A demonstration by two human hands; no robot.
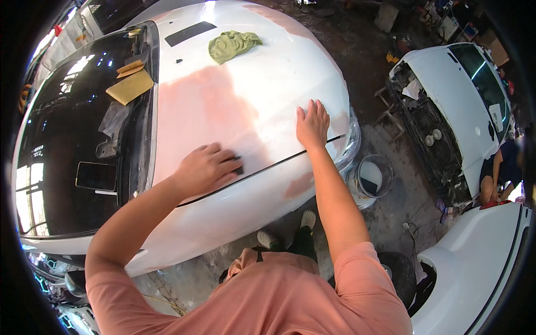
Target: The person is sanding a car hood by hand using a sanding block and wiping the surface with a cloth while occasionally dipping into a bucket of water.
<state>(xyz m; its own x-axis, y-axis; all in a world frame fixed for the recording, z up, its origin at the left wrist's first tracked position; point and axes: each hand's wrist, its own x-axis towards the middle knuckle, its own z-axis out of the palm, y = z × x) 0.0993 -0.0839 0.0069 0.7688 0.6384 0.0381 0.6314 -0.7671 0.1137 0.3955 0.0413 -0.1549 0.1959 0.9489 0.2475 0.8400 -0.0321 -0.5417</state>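
My left hand (207,168) is curled over a dark piece of sandpaper (239,165), pressed to the white car hood (279,72) close to its side seam. Most of that piece is hidden beneath the fingers. Farther right, my right hand (314,124) lies flat on the hood near its front corner, fingers stretched out and holding nothing. A pinkish, dull patch (204,100) covers the hood beyond my left hand. On the far part of the hood are a crumpled green cloth (233,46) and a dark flat sheet (190,33).
Folded yellow sandpaper (129,87) and a phone (96,176) rest by the windshield. A clear bucket (375,176) stands on the floor off the front corner. Another white car (438,84) with an exposed front is at right, with a person (502,167) crouching beside it.
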